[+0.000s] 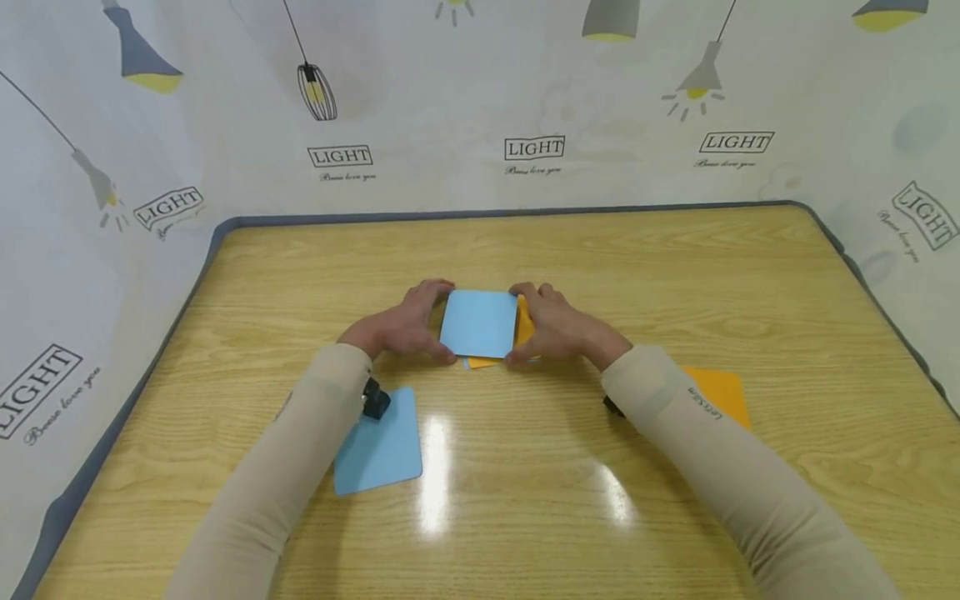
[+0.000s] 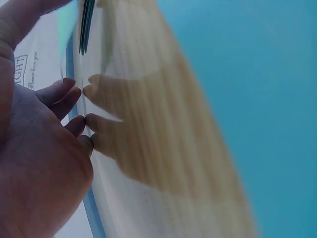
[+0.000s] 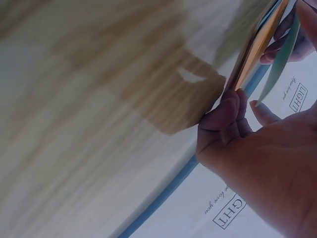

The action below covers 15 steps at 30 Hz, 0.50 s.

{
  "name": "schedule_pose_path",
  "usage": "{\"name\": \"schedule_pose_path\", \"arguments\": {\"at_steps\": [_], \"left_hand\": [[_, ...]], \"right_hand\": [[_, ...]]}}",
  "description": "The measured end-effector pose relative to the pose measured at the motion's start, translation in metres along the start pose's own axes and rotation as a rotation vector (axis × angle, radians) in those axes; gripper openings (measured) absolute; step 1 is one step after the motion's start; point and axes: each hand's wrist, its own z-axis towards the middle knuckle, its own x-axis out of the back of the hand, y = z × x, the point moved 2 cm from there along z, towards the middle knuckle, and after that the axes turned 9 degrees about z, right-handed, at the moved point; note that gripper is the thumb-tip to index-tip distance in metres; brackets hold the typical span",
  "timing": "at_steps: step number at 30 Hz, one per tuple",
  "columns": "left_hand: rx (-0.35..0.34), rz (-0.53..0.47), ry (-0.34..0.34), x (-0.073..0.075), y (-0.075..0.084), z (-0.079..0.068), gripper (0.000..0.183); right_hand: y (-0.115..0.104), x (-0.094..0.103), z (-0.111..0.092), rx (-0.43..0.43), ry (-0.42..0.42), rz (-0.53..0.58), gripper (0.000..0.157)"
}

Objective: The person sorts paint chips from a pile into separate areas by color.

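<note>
Light-blue card held between two hands

From my station I take the light-blue card [image 1: 480, 323] as my landmark: it sits over the table [image 1: 525, 533], overlapping an orange card [image 1: 523, 321] that peeks out beneath its right and near edges. The left hand [image 1: 408, 327] pinches it at its left corners, thumb near, fingers far. The right hand [image 1: 558, 325] pinches the right corners likewise. My right wrist view shows a gap between the light-blue card and the orange one. Nearer the person and left of my landmark lies a second blue card [image 1: 390, 454]; nearer and right of it, a second orange card [image 1: 723, 392], partly behind the right sleeve [image 1: 697, 417]. A lamp-printed backdrop [image 1: 450, 83] stands beyond it.
</note>
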Motion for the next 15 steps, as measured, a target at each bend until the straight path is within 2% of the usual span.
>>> {"name": "schedule_pose_path", "arguments": {"at_steps": [8, 15], "left_hand": [[0.029, -0.112, 0.009, 0.002, -0.003, -0.012, 0.104], [0.046, -0.178, 0.050, 0.002, -0.005, -0.025, 0.106]], "right_hand": [[0.000, 0.002, -0.004, 0.087, -0.024, 0.067, 0.102], [-0.004, -0.001, -0.004, 0.227, -0.018, 0.178, 0.102]]}}
